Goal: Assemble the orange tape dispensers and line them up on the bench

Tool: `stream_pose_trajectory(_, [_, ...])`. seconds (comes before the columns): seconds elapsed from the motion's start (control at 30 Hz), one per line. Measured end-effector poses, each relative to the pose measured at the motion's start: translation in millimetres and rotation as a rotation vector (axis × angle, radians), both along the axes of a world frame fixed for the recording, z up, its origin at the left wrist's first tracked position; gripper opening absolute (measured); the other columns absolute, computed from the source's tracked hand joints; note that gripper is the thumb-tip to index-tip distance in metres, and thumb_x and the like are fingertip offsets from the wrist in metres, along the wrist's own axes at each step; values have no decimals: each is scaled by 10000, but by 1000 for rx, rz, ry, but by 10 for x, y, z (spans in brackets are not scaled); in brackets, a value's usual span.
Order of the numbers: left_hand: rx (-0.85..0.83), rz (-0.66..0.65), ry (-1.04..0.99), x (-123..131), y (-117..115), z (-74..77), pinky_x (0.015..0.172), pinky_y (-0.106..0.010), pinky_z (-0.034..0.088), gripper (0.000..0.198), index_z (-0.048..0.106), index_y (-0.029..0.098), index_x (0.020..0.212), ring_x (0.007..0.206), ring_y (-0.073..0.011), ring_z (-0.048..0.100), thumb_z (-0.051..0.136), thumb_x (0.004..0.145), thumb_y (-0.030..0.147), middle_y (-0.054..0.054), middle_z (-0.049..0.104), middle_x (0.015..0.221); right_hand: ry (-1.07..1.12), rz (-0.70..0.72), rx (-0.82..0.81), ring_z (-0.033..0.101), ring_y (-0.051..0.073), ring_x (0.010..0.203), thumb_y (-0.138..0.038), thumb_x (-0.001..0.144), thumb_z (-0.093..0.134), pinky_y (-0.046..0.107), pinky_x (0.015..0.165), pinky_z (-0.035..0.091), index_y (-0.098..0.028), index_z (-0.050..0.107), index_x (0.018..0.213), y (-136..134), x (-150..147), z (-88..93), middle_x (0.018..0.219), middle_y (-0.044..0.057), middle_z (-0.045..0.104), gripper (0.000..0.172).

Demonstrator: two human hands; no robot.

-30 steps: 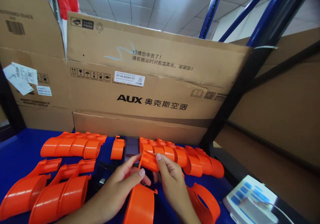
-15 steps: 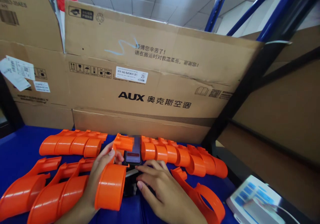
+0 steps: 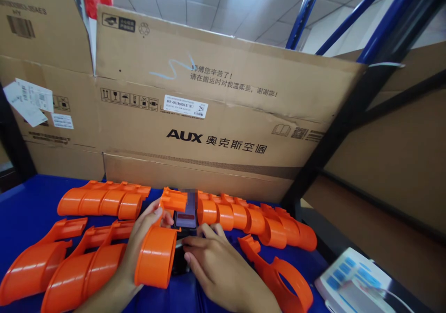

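My left hand (image 3: 148, 222) is closed around the neck of an orange plastic hook (image 3: 156, 257), a shiny part with a wide curved band below and a ribbed block on top. The hook is held upright, left of centre. My right hand (image 3: 226, 266) is beside it, fingers bent and thumb and fingertips drawn together at a small dark object with a silvery edge (image 3: 179, 244). Whatever lies between those fingertips is mostly hidden. Just beyond my hands stands a phone (image 3: 186, 218) with a lit screen.
Similar orange hooks lie in rows on the blue surface (image 3: 153, 301), at left (image 3: 101, 203) and right (image 3: 254, 220). One separate hook (image 3: 278, 276) lies beyond my right wrist. A white device with blue keys (image 3: 351, 276) stands at right. Cardboard (image 3: 223, 122) walls the back.
My right hand has shifted slightly left, closer to the held hook, and its fingers have drawn in. My left hand still grips the same hook. The view has shifted slightly.
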State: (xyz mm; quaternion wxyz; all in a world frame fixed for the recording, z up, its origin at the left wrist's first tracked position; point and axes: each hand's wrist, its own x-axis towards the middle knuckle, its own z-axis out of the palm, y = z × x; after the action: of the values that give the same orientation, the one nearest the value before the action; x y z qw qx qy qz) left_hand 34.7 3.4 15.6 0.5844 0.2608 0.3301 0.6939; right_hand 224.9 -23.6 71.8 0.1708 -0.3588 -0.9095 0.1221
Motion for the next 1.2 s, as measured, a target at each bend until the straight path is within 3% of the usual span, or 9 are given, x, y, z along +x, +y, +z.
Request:
stream_pose_trajectory(0.23, [-31,14,-26,-50,61,-10,575,-248,537,261,647,205,859,595,-159,666,810,702,334,11,693,696,44,-27,-16,566,262,926,-232,1039,429,488,924,444,-237,702,927,-27,23,32,1017,50,754,296])
stream_pose_trajectory(0.37, [-29,-23,-13,-15,31,-20,536,-213,502,322,647,208,936,560,-124,629,820,695,336,25,699,744,122,-90,-38,572,273,985,-288,1064,389,474,924,459,-266,720,1062,-37,111,57,1114,43,743,331])
stream_pose_trajectory(0.47, [-44,-41,14,52,-37,-14,555,-225,512,421,637,220,1079,551,-116,625,810,725,369,21,710,802,193,-132,-44,583,284,1123,-310,1056,436,493,1048,405,-277,695,1223,-24,213,-4,1281,36,696,311])
stream_pose_trajectory(0.6, [-136,-45,12,137,-146,-34,742,-316,564,569,556,229,1311,818,-211,734,745,808,416,-74,760,1046,346,-151,-46,561,258,1250,-291,1044,471,469,1151,351,-282,640,1333,-3,310,-126,1380,30,644,334])
stream_pose_trajectory(0.73, [-151,-124,-14,204,-215,-34,883,-376,545,574,517,230,1374,1033,-279,732,697,862,419,-112,771,1124,449,-156,-84,563,241,1271,-287,1046,475,453,1139,394,-317,645,1329,-3,313,-135,1360,21,654,332])
stream_pose_trajectory(0.97, [-197,-172,-10,260,-285,130,898,-402,559,491,616,193,1232,975,-310,765,744,804,398,-91,814,977,524,-69,-198,615,219,1187,-249,1062,430,372,1050,485,-300,705,1239,-24,200,30,1252,41,675,331])
stream_pose_trajectory(1.07, [-211,-138,20,220,-272,100,885,-390,564,423,672,188,1129,959,-308,766,755,786,422,-76,813,928,528,-53,-227,624,207,1162,-235,1057,443,347,1021,496,-315,697,1247,-24,170,22,1225,33,675,327])
stream_pose_trajectory(1.2, [-131,-229,9,170,-224,11,858,-394,574,332,704,166,1001,994,-333,756,718,818,443,-112,813,946,558,-188,-180,660,222,1113,-255,987,601,351,998,498,-308,711,1194,3,163,-105,1182,22,720,240])
